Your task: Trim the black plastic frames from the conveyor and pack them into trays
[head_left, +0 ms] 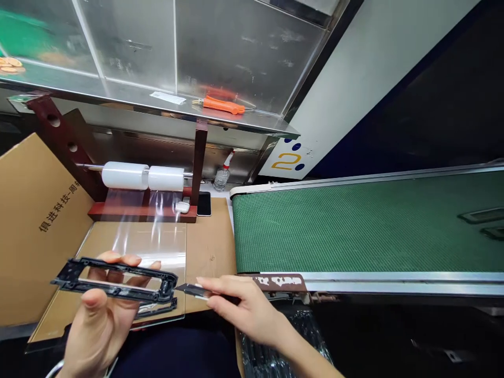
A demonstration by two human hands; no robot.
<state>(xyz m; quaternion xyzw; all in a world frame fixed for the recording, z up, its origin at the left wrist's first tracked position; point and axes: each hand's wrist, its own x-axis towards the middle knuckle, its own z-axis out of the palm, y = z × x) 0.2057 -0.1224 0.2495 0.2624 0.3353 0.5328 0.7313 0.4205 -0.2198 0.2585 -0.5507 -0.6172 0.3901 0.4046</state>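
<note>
The fingers [91, 298] of the left hand [104, 320] pinched a black frame [122, 291], thumb on its near bar and the other fingertips behind and along its far edge, so that it was held up above a clear plate [179, 262]. The right hand [246, 302] had its thumb and forefinger pressed together on a slim pointed blade [192, 290], whose tip was at the frame's right end; whether it touched could not be told. Under the held frame lay a second black frame [157, 308], partly hidden. The plate rested on brown cardboard [210, 252]. Beyond it, two rolls of clear film [126, 175] hung side by side on a dark red stand [200, 163], their film drawn down toward the plate. A phone [204, 203] lay beside the stand's foot, with a bottle [221, 179] behind. To the right ran a green conveyor belt [354, 226], two dark pieces [482, 215] near its far right. An orange-handled tool [224, 105] lay on the metal shelf [129, 103] above.
</note>
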